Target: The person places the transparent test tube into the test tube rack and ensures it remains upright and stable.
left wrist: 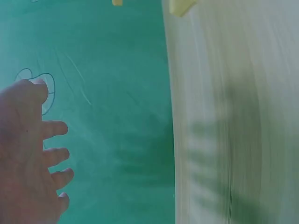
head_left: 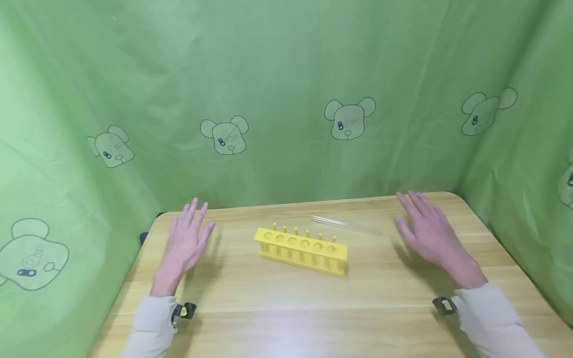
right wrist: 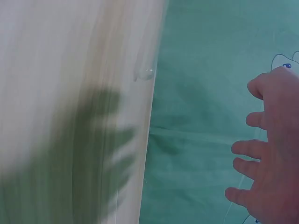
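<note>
A yellow test tube rack [head_left: 301, 251] with a row of round holes and upright pegs stands mid-table in the head view. Behind it, slightly to the right, lies a clear glass test tube [head_left: 345, 225]; its rounded end [right wrist: 148, 73] shows in the right wrist view. My left hand [head_left: 185, 241] is held over the table left of the rack, fingers straight and spread, holding nothing. To the right of the tube my right hand [head_left: 429, 231] hovers with fingers extended, also without anything in it. A corner of yellow plastic [left wrist: 181, 5] peeks in at the top of the left wrist view.
The wooden table [head_left: 277, 308] has rounded far corners. Green curtains [head_left: 286, 64] with bear-head prints hang behind it and along both sides. Dark wrist straps with small devices [head_left: 444, 305] sit at both sleeve cuffs.
</note>
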`<state>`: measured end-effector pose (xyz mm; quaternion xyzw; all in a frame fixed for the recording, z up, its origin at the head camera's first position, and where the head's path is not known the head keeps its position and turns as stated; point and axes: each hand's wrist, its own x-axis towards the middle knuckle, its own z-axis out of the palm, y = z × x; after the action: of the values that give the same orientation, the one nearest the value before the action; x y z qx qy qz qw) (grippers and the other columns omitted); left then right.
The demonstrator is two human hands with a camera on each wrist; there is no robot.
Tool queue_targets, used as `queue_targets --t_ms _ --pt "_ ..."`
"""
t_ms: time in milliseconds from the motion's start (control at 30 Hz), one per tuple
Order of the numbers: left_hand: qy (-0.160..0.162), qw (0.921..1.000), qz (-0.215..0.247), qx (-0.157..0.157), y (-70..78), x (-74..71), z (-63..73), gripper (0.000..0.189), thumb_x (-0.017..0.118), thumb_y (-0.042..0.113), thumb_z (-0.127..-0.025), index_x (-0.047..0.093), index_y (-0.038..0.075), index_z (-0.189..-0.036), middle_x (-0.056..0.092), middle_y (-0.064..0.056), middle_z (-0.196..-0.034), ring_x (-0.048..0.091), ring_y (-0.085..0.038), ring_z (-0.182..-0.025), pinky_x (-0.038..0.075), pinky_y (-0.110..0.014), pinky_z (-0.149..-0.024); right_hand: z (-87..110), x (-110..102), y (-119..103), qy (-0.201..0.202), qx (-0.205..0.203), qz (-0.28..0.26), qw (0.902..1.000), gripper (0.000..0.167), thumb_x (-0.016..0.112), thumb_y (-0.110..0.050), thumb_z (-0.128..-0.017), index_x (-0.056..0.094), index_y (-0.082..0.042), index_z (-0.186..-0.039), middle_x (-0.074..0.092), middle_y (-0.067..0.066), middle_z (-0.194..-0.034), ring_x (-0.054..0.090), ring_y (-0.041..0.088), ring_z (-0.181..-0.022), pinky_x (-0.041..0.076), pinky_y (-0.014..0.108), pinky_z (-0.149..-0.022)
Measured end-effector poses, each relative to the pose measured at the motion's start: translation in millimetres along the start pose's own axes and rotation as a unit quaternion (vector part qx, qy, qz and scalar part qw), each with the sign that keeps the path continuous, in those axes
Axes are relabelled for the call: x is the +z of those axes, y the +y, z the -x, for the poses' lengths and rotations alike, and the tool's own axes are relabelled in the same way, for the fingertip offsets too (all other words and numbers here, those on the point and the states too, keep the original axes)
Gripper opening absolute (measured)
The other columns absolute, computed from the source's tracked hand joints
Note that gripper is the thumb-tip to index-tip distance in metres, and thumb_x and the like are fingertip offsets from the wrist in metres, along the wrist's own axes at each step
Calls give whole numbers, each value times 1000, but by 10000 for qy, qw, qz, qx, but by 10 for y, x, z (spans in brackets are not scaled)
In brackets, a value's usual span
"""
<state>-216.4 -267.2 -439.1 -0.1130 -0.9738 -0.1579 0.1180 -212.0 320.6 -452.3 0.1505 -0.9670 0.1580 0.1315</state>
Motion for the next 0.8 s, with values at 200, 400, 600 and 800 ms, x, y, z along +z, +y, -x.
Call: queue_targets --t_ms 200,400,600,800 --pt "195 9982 556 67 89 42 -45 63 32 47 -111 25 11 -163 9 -15 -171 7 -40 -156 3 -61 -125 -10 1 -54 144 -37 -141 9998 66 41 -35 -110 17 -6 -163 14 30 -165 11 52 -151 3 64 -124" --pt "406 9926 1128 163 204 75 -97 60 35 44 -111 28 12 -162 11 -13 -171 9 -39 -156 7 -59 -126 -55 21 -141 356 -10 -362 9987 67 44 -36 -109 18 -8 -164 17 30 -165 13 50 -152 4 61 -125" --pt "446 9876 1498 113 315 136 -77 59 36 45 -111 31 14 -161 14 -9 -171 15 -39 -155 15 -63 -124 -116 77 -190 425 -28 -491 9979 67 44 -37 -109 17 -8 -164 17 30 -165 13 50 -152 4 59 -126" --pt "591 9771 2040 93 410 239 -88 55 38 37 -112 30 13 -162 20 -12 -169 21 -38 -153 18 -64 -123 -159 139 -234 574 -125 -690 9959 66 47 -35 -109 21 -9 -163 22 27 -165 17 48 -151 9 60 -126"
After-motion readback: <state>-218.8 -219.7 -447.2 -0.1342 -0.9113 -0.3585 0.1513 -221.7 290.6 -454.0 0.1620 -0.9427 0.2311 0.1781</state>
